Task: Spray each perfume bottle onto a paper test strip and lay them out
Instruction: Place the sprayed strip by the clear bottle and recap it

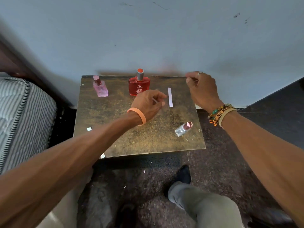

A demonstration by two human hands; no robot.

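Note:
Three perfume bottles stand on a worn brown table [115, 129]: a pink bottle [100, 88] at the back left, a red bottle [139, 84] at the back middle, and a small clear bottle [183, 129] with a pink cap at the front right. One white paper strip [170, 97] lies flat to the right of the red bottle. My left hand [148, 102] hovers just in front of the red bottle and pinches a second pale strip [154, 100]. My right hand [202, 89] is over the back right corner, fingers curled, with a thin pale sliver [195, 80] showing at the thumb.
The table stands against a pale blue wall [164, 38]. A striped mattress [24, 112] lies to the left. Small paper scraps [89, 129] sit by the table's left and front edges. My leg and foot [182, 176] are on the dark floor in front.

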